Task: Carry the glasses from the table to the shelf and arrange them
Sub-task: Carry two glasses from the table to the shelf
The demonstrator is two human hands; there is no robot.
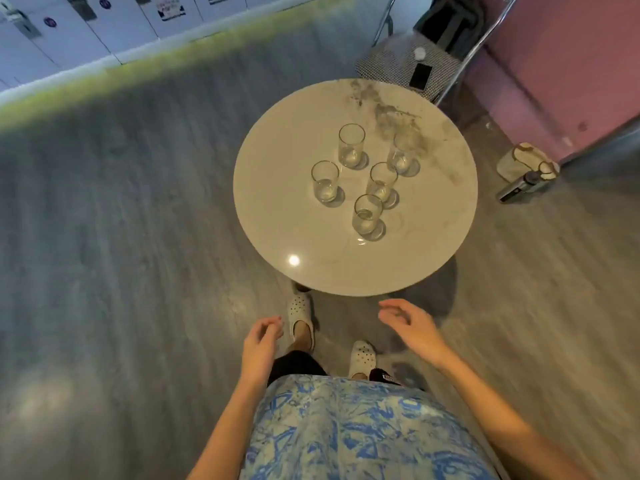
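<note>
Round marble-look table [277, 209] — five clear glasses, all upright, apparently empty: back glass [351, 146], back-right glass [401, 154], left glass [325, 181], middle glass [381, 182], nearest glass [367, 214]. Left hand [260, 344] and right hand [412, 325] — both loosely open, holding nothing, short of the table's near edge.

A lounge or café-like room, by my guess.
My round marble table [277, 188] stands on grey wood-look flooring [138, 237]; white lockers [86, 32] line the wall at ten o'clock, a chrome-framed chair [398, 60] sits at one o'clock, pink upholstery [554, 81] at two.
</note>
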